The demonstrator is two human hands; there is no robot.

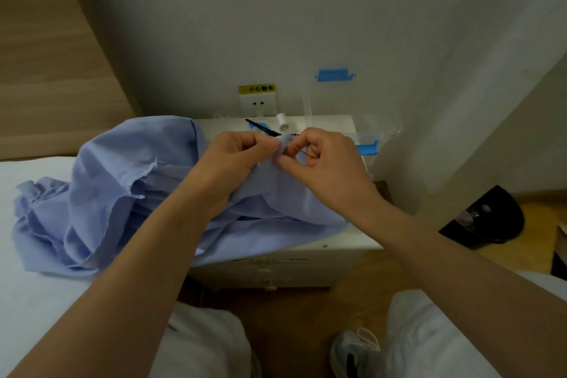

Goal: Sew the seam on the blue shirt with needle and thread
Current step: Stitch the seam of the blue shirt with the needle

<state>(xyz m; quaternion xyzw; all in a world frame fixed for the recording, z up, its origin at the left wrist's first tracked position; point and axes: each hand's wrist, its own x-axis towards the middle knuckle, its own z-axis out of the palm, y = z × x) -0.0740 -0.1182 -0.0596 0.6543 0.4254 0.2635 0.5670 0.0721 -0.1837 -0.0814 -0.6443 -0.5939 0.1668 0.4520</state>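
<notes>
White trousers and a white sneaker fill the bottom edge. Above them, the left hand pinches a raised fold of the crumpled light-blue cotton shirt, which drapes from the white bed onto the small white table. Right beside that fold, the right hand pinches a thin dark needle in its curled fingers. Behind the hands lie black scissors, a white thread spool and a clear plastic box with blue clasps.

Needle: too small to make out at the raised fold of the blue shirt. Scissors: just behind that fold, near end hidden.
</notes>
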